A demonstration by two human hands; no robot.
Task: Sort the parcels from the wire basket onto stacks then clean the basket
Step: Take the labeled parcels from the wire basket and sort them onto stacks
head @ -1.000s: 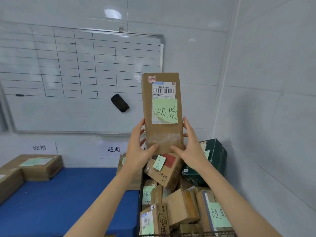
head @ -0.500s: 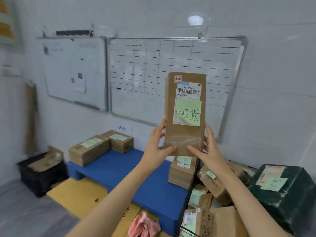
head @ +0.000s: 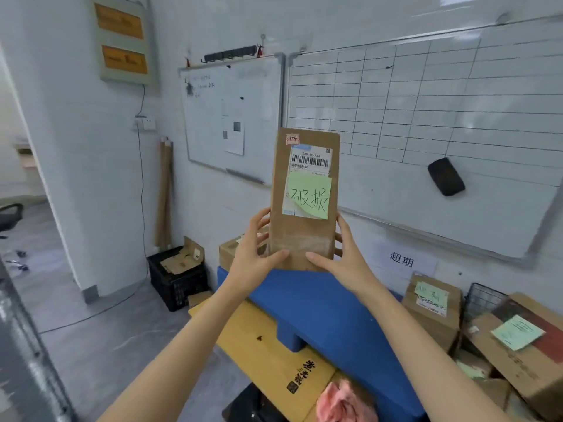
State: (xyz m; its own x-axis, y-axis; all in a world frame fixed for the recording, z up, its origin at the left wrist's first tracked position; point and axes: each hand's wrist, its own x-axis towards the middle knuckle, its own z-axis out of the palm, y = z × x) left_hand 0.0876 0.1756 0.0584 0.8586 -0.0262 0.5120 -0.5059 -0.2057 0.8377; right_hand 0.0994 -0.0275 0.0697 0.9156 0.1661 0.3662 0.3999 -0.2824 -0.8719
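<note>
I hold a tall brown parcel (head: 301,239) upright at chest height, with a barcode label and a green note reading 破损. My left hand (head: 254,260) grips its lower left edge and my right hand (head: 342,263) grips its lower right edge, thumbs on the front. Behind it a blue platform (head: 320,303) carries a stack of brown boxes (head: 228,251), mostly hidden by my left hand. At the right edge the wire basket (head: 483,300) shows behind several noted parcels (head: 518,342).
A brown box (head: 432,303) with a green note sits under the 超期 wall sign (head: 402,259). A black crate (head: 178,278) of cardboard stands at the left of the platform. A yellow board (head: 268,351) and a pink cloth (head: 344,403) lie on the floor in front.
My view has swung left from the basket toward the blue platform and the left wall. Both hands keep the same hold on the upright parcel.
</note>
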